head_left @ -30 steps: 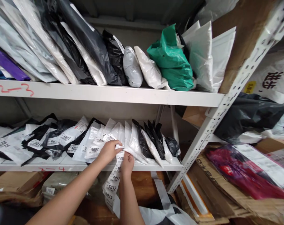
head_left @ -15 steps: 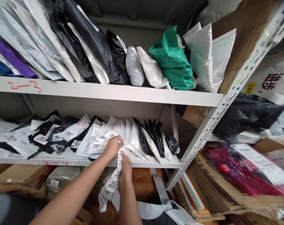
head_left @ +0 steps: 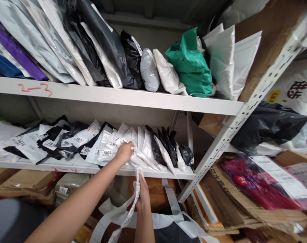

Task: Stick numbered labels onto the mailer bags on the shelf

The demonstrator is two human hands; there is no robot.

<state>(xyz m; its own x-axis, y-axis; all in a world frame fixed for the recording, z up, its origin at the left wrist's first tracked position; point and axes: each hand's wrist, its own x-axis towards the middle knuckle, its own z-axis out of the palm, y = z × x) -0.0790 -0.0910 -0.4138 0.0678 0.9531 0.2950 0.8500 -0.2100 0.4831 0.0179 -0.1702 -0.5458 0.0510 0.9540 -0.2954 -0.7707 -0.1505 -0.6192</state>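
My left hand [head_left: 124, 152] is closed at the upper part of a white parcel bag [head_left: 133, 162] in the row on the lower shelf. Its curled fingers seem to grip the bag's edge; the fingertips are partly hidden. Below the shelf edge, my right hand [head_left: 143, 193] holds a long strip of white printed labels [head_left: 137, 192], which trails down towards the bottom of the view. Just left of my left hand stands a white bag with a label [head_left: 107, 153] reading 5002.
Several white and black parcels lean along the lower shelf [head_left: 156, 172], marked 2-4. Above it, the upper shelf [head_left: 143, 100] carries grey, black, white and green bags. A perforated metal post [head_left: 234, 126] rises at right, with stacked cardboard [head_left: 226, 202] beyond it.
My right hand has moved down and right, away from my left hand, taking the label strip with it. My left hand stays at the white bags. The view has shifted slightly.
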